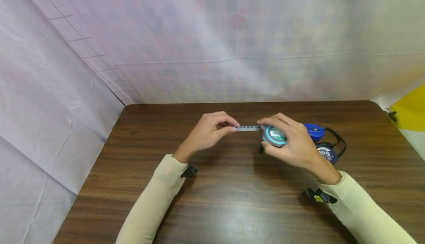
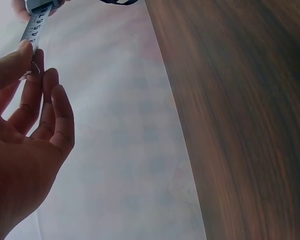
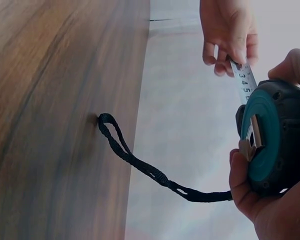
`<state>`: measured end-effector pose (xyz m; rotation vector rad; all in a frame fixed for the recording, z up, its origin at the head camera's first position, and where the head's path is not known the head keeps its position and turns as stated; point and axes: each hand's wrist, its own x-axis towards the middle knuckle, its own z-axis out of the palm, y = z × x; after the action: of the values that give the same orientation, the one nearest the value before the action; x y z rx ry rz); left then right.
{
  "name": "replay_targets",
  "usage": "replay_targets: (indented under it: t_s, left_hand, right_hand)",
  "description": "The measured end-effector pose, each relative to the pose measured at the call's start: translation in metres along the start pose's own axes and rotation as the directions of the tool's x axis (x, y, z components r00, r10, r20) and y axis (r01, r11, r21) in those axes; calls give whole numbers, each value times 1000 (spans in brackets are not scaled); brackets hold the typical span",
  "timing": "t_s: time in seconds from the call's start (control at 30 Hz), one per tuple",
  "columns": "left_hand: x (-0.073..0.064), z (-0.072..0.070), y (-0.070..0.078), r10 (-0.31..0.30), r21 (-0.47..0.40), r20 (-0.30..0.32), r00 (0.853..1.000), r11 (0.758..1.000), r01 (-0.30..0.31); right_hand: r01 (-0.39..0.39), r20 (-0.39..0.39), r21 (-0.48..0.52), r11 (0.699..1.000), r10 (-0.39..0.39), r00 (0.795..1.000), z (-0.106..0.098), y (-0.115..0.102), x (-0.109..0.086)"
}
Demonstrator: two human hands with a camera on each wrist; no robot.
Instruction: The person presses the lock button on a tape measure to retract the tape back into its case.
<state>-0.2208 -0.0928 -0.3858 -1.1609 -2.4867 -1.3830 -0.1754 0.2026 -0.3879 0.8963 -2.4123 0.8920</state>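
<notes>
My right hand [image 1: 293,140] grips a teal and black tape measure [image 1: 275,136] by its case, above the table. A short length of the white blade [image 1: 248,128] sticks out of it toward the left. My left hand [image 1: 208,131] pinches the blade's end between thumb and index finger, its other fingers loosely bent. Numbers on the blade [image 3: 244,82] show in the right wrist view. There, a black wrist strap [image 3: 155,172] hangs from the case down to the tabletop, and a metal belt clip [image 3: 255,137] is on the case's side.
Right of my right hand lie a blue tape measure [image 1: 314,131] and a dark blue one [image 1: 327,153] marked 5m, with a black strap [image 1: 340,138] beside them. The brown wooden table [image 1: 219,210] ends at a pale curtain [image 1: 212,70] behind.
</notes>
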Motion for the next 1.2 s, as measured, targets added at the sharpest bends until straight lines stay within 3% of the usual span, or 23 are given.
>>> replay_targets:
  t_s: [0.7, 1.2]
  left_hand:
    - [0, 20, 9, 38, -32, 70, 997, 999, -35]
    - [0, 20, 9, 43, -35, 83, 996, 999, -40]
  right_hand:
    - [49, 22, 60, 997, -50, 998, 15, -19, -3]
    - [71, 57, 122, 990, -79, 995, 17, -16, -1]
